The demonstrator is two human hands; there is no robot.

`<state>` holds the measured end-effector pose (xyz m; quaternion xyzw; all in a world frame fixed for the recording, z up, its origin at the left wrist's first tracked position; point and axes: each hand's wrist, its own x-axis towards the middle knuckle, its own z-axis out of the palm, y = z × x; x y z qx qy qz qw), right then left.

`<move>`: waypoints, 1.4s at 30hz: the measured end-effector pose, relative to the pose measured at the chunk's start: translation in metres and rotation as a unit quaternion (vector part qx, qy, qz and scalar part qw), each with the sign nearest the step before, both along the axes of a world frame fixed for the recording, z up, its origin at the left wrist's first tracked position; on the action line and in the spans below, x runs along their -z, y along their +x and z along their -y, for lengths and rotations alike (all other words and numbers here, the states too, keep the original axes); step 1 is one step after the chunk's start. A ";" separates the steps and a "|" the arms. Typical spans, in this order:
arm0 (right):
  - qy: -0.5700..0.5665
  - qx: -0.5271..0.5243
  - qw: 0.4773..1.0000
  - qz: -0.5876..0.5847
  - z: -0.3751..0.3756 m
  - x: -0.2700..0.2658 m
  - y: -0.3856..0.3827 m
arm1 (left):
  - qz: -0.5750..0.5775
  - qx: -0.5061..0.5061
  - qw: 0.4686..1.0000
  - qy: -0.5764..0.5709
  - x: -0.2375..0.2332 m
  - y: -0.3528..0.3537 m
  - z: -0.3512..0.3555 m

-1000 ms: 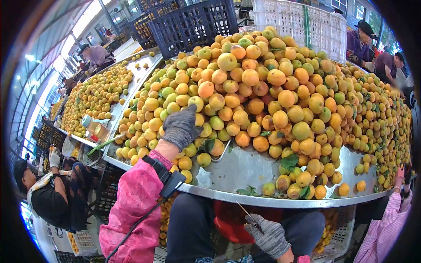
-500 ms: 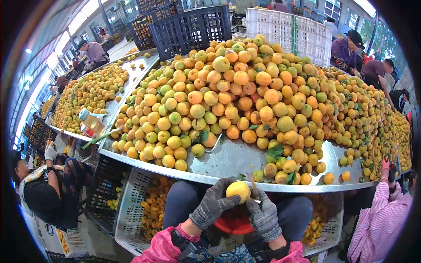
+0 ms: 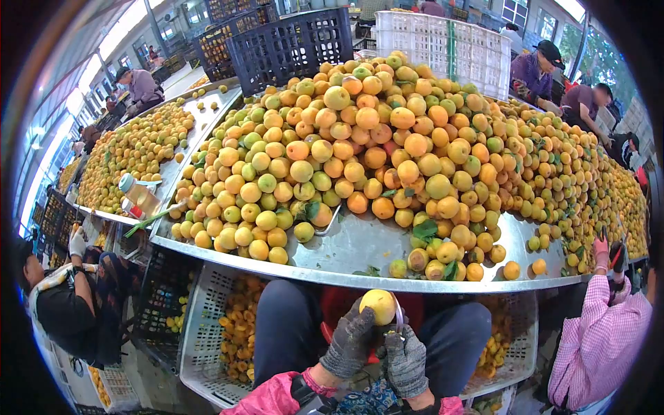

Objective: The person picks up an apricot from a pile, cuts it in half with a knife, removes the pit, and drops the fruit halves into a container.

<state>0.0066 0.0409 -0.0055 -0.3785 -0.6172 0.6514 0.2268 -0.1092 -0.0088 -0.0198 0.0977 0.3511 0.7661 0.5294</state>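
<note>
My left hand (image 3: 349, 344), in a dark grey knit glove, is closed around a yellow apricot (image 3: 377, 307) above my lap. The right hand (image 3: 404, 360), gloved in grey too, grips a thin curved metal tool (image 3: 398, 311) whose bowed end stands right at the apricot's right side. The tool's handle is mostly hidden in the fingers. Just beyond both hands runs the front edge of a metal table (image 3: 332, 259), heaped with a large pile of apricots (image 3: 360, 138).
Below the table, a grey crate (image 3: 200, 332) with orange fruit stands left of my knees. Another crate (image 3: 529, 339) is at the right, and a red basin (image 3: 332, 304) between my legs. A bottle (image 3: 138, 194) stands on the left table. Co-workers (image 3: 595, 339) sit on both sides.
The apricot is turned and held more upright, with my left hand now beneath it. The curved tool has come up against its right side. The view has shifted slightly.
</note>
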 end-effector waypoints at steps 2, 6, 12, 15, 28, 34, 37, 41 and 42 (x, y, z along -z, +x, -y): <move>0.026 0.024 0.999 -0.007 -0.002 -0.001 0.001 | 0.035 0.002 0.999 0.003 0.000 0.009 0.001; 0.078 0.014 0.997 -0.023 -0.009 0.010 0.006 | 0.084 0.004 0.996 0.016 -0.003 0.015 -0.003; 0.060 -0.064 0.994 0.059 -0.021 -0.001 0.015 | 0.119 -0.030 0.992 -0.021 -0.005 0.019 -0.003; 0.081 -0.062 0.993 0.054 -0.023 0.011 0.017 | 0.052 -0.033 0.998 -0.029 -0.009 0.019 -0.009; 0.297 -0.217 0.930 -0.004 -0.054 0.015 0.051 | -0.230 0.134 0.961 -0.082 -0.036 -0.018 -0.008; 0.256 -0.284 0.922 0.065 -0.062 0.020 0.053 | -0.292 0.205 0.929 -0.097 -0.026 -0.032 0.002; 0.256 -0.297 0.917 0.075 -0.061 0.014 0.050 | -0.392 0.260 0.876 -0.111 -0.028 -0.045 0.003; 0.282 -0.317 0.902 0.079 -0.060 0.025 0.048 | -0.515 0.292 0.800 -0.097 -0.029 -0.056 0.002; 0.290 -0.317 0.899 0.082 -0.059 0.025 0.047 | -0.544 0.300 0.778 -0.093 -0.028 -0.058 0.002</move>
